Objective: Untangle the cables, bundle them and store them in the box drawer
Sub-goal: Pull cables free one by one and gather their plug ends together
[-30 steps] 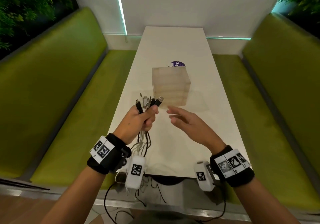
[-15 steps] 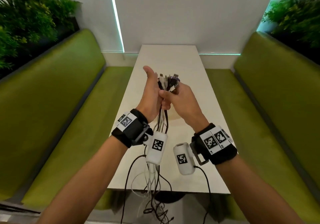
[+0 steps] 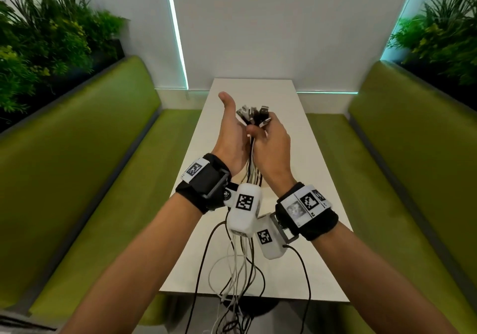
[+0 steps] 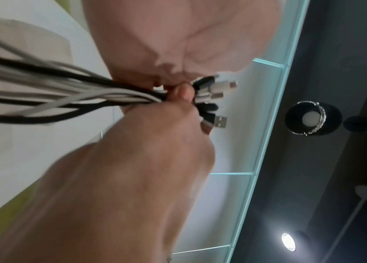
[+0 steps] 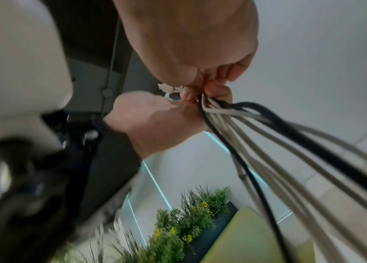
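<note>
booth setting: white worktop runs lengthwise between two green benches, plants behind both backrests, white wall with cyan light strips at the far end.

both hands are raised above the worktop, close together, wrists nearly touching. cables are a mixed black and white bunch, held upright between the hands with the plugs fanned out at the top. usb-type metal ends show in the left wrist view.

right hand: fingers curled round the bunch just below the plugs, thumb and fingertips pinching it tight. right wrist view confirms it, strands leave the grip in one tight group.

left hand: palm turned toward the bunch and touching it on the left side, thumb stuck straight up and clear of the cables. its fingers are hidden behind the bunch in the head view, and the wrist views are too close to tell whether they wrap it. can't tell if it is closed on the cables or just lying against them.

below the hands the strands pass between the wrist cameras, hang down past the near edge of the worktop and end in a loose tangle at the table base. lower part is slack and looped, not bundled. box is not in view in any frame.
</note>
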Demonstrator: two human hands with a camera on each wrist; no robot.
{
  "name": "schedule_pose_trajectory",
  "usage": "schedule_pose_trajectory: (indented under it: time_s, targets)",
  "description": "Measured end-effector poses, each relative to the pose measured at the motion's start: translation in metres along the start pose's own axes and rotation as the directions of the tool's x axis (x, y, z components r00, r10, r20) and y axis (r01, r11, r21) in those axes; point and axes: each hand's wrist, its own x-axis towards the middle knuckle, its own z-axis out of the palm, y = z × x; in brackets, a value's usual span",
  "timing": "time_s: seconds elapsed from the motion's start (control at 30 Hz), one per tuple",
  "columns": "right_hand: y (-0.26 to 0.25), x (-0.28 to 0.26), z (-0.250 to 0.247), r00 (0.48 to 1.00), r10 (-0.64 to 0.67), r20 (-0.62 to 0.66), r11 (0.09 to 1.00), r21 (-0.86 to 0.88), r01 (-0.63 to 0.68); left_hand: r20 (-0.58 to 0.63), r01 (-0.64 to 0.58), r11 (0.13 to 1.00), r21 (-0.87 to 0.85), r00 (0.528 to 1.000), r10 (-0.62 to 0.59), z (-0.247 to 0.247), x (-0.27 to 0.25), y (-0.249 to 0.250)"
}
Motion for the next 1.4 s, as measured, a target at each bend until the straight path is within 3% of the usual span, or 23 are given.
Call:
schedule_pose_trajectory:
  time_s: [0.17, 0.3, 0.37, 0.47, 0.53, 0.6, 0.63, 0.67, 0.7, 0.73, 0.77, 0.8, 0.83, 0.9, 0.97, 1.0, 1.2, 1.33, 1.4]
  targets:
    - [-0.013, 0.011, -0.014, 0.979, 0.077, 0.189, 0.963, 0.24, -0.122, -0.004, 0.012, 0.993, -0.114, 1.0, -0.013, -0.018, 0.004, -0.01]
    - [-0.02, 0.028, -0.033, 0.958, 0.079, 0.276, 0.944, 0.287, -0.161, 0.162, -0.06, 0.973, 0.224, 0.986, 0.024, -0.024, -0.003, -0.026]
    - [-0.019, 0.035, -0.039, 0.937, 0.078, 0.34, 0.94, 0.287, -0.182, 0.176, -0.109, 0.952, 0.287, 0.983, 0.059, -0.021, -0.008, -0.03]
    - [-0.019, 0.041, -0.051, 0.869, 0.21, 0.448, 0.945, 0.134, -0.298, 0.099, -0.152, 0.909, 0.388, 0.988, 0.123, -0.021, -0.005, -0.029]
    - [-0.019, 0.047, -0.064, 0.868, 0.325, 0.377, 0.945, -0.1, -0.31, 0.083, -0.16, 0.857, 0.491, 0.987, 0.136, -0.027, -0.002, -0.027]
    - [-0.027, 0.05, -0.078, 0.919, 0.263, 0.295, 0.922, -0.358, -0.149, 0.108, -0.155, 0.794, 0.587, 0.988, 0.112, -0.035, 0.001, -0.024]
    - [-0.031, 0.049, -0.08, 0.936, 0.143, 0.322, 0.881, -0.472, 0.027, 0.129, -0.152, 0.759, 0.633, 0.987, 0.09, -0.038, 0.002, -0.022]
    - [-0.034, 0.048, -0.08, 0.911, 0.019, 0.411, 0.777, -0.58, 0.245, 0.153, -0.151, 0.721, 0.676, 0.986, 0.063, -0.04, 0.003, -0.02]
    - [-0.033, 0.046, -0.077, 0.843, -0.047, 0.537, 0.617, -0.648, 0.447, 0.182, -0.149, 0.686, 0.712, 0.983, 0.024, -0.041, 0.004, -0.018]
    - [-0.032, 0.043, -0.071, 0.759, -0.03, 0.651, 0.464, -0.663, 0.587, 0.209, -0.143, 0.658, 0.74, 0.978, -0.023, -0.041, 0.004, -0.015]
    - [-0.027, 0.042, -0.066, 0.69, 0.039, 0.723, 0.368, -0.652, 0.662, 0.235, -0.135, 0.636, 0.76, 0.969, -0.074, -0.04, 0.003, -0.012]
    - [-0.023, 0.041, -0.062, 0.64, 0.108, 0.761, 0.34, -0.633, 0.695, 0.257, -0.129, 0.626, 0.769, 0.959, -0.118, -0.041, 0.003, -0.009]
    - [-0.018, 0.041, -0.059, 0.608, 0.147, 0.781, 0.378, -0.612, 0.695, 0.277, -0.125, 0.632, 0.765, 0.949, -0.148, -0.042, 0.001, -0.006]
    - [-0.009, 0.042, -0.06, 0.552, 0.141, 0.822, 0.562, -0.525, 0.639, 0.305, -0.116, 0.678, 0.725, 0.937, -0.167, -0.046, -0.001, -0.002]
    - [-0.008, 0.04, -0.066, 0.504, 0.145, 0.852, 0.759, -0.422, 0.496, 0.331, -0.116, 0.736, 0.667, 0.931, -0.152, -0.051, -0.003, -0.003]
    - [-0.01, 0.039, -0.069, 0.495, 0.155, 0.855, 0.809, -0.397, 0.433, 0.341, -0.12, 0.769, 0.629, 0.931, -0.134, -0.054, -0.003, -0.006]
    - [-0.037, 0.057, -0.081, 0.544, 0.151, 0.826, 0.803, -0.423, 0.42, 0.378, -0.174, 0.877, 0.448, 0.926, -0.01, -0.056, -0.016, -0.043]
    - [-0.05, 0.064, -0.086, 0.554, 0.167, 0.816, 0.763, -0.463, 0.451, 0.352, -0.089, 0.964, 0.251, 0.936, -0.005, -0.042, -0.025, -0.057]
    - [-0.055, 0.067, -0.087, 0.565, 0.15, 0.811, 0.757, -0.462, 0.463, 0.323, -0.108, 0.965, 0.239, 0.946, 0.026, -0.037, -0.025, -0.057]
